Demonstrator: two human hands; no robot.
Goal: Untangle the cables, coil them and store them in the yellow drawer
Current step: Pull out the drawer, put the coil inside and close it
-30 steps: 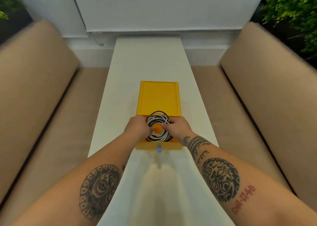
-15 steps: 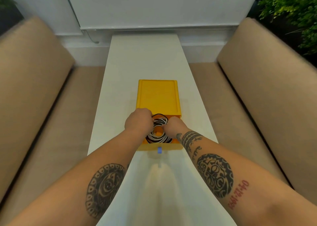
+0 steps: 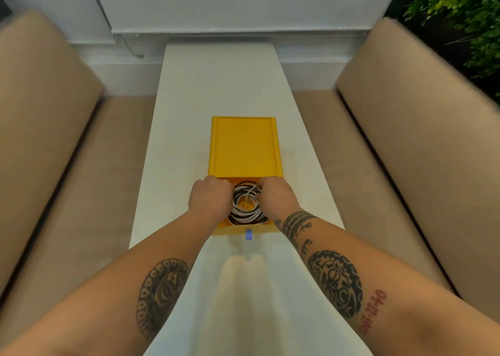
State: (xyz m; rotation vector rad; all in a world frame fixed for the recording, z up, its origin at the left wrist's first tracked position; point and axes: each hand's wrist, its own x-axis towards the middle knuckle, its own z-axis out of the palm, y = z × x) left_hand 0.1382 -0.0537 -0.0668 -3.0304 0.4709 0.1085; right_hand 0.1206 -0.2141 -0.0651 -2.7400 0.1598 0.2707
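Note:
A yellow drawer box (image 3: pixel 244 144) stands on the narrow white table (image 3: pixel 216 85). Its drawer (image 3: pixel 235 230) is pulled out toward me and has a small blue handle (image 3: pixel 249 234) on the front. Inside lies a round coil of black and white cables (image 3: pixel 244 211). My left hand (image 3: pixel 209 200) grips the coil's left side with curled fingers. My right hand (image 3: pixel 276 197) holds the right side, fingers curled down onto the cables. Both hands cover the coil's edges and the drawer's side walls.
Beige cushioned benches run along the table, one on the left (image 3: pixel 48 128) and one on the right (image 3: pixel 422 128). A white wall panel (image 3: pixel 243 4) closes the far end. Green foliage (image 3: pixel 465 12) hangs at the upper right.
Both hands have moved forward and lower into the drawer with the coil, which now lies deeper under the box's front edge.

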